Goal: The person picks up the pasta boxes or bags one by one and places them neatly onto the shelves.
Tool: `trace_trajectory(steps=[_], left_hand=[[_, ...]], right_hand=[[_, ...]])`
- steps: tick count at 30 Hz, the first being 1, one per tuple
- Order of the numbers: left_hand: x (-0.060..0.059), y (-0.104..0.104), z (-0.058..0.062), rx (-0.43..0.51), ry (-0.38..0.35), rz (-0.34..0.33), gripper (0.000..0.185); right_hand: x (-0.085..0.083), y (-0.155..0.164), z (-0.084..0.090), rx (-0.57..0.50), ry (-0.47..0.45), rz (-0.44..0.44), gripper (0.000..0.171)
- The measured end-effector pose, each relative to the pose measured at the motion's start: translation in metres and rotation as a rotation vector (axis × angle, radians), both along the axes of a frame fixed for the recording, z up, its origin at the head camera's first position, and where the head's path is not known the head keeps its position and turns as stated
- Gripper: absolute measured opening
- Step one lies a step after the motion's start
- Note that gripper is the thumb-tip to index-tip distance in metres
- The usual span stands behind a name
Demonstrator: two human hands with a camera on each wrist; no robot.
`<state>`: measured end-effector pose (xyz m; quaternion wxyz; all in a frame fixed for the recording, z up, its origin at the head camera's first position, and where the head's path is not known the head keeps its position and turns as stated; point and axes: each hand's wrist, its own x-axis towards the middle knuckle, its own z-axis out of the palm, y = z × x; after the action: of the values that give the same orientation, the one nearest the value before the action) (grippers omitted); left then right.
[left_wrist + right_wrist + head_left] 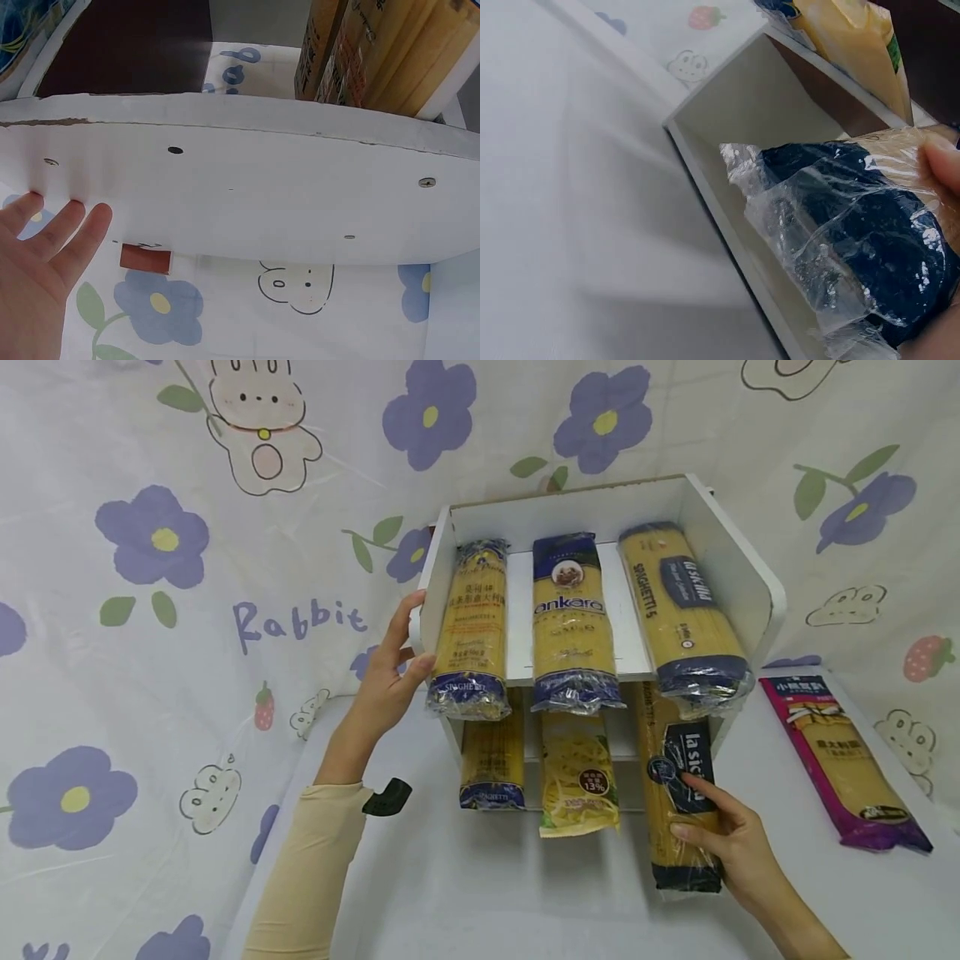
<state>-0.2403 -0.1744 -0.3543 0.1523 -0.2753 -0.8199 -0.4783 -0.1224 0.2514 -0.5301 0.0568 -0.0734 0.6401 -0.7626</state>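
My right hand (738, 843) grips a clear-wrapped spaghetti packet (682, 856) with a dark label, thumb and fingers on its sides. This packet sticks out of the right lower part of a white two-level shelf (520, 627). In the right wrist view, the packet's dark blue end (855, 225) with crinkled film hangs over a compartment. My left hand (382, 685) rests against the shelf's left side. The left wrist view shows straight fingertips (97, 217) touching the white side panel (247, 195).
On the upper level lie three spaghetti packets, including the middle Ankara packet (567, 627). Below are another spaghetti packet (491, 760) and a yellow noodle packet (577, 768). A pink-purple pasta packet (847, 760) lies right of the shelf on the white table (420, 877).
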Motion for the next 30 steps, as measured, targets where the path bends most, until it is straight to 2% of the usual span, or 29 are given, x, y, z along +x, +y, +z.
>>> trace_trajectory(steps=[5, 16, 23, 30], left_hand=[[0.000, 0.000, 0.001, -0.007, -0.005, 0.009, 0.084], [0.002, 0.000, 0.000, -0.012, -0.010, 0.020, 0.084], [0.000, -0.001, -0.001, 0.002, -0.018, 0.008, 0.085], [0.000, -0.001, -0.001, -0.006, -0.016, 0.014, 0.084]], right_hand=[[0.004, -0.001, 0.005, 0.028, -0.007, 0.003, 0.069], [0.009, -0.005, 0.015, 0.090, -0.106, -0.024, 0.071], [0.009, -0.005, 0.028, 0.153, -0.083, -0.031, 0.066], [0.010, 0.000, 0.046, 0.177, -0.056, 0.053, 0.059]])
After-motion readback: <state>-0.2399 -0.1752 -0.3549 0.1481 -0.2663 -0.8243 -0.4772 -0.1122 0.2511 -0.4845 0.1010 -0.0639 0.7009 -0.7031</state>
